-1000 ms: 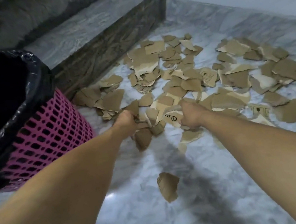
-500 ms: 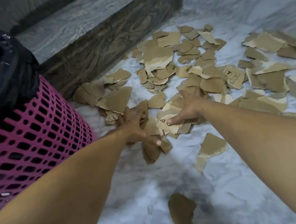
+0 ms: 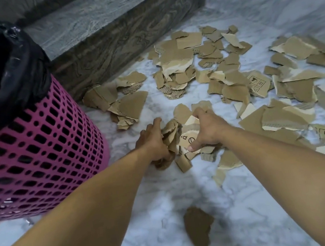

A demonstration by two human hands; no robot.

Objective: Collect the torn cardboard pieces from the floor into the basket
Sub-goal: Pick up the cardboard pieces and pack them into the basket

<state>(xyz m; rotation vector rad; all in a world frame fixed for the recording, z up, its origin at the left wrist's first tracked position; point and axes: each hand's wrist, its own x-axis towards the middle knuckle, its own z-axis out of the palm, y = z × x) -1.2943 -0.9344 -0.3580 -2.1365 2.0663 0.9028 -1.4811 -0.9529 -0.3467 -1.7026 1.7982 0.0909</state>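
Left hand, right hand: both clutch brown torn cardboard scraps | squeeze bundle before lifting leftward to pink lattice plastic basket.

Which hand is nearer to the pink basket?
Left. The left hand grips cardboard pieces on the floor just beside the pink basket; the right hand grips the same bundle on its far side.

The basket is pink with a black bag inside. The cardboard pieces are brown — the floor is white with grey swirls.
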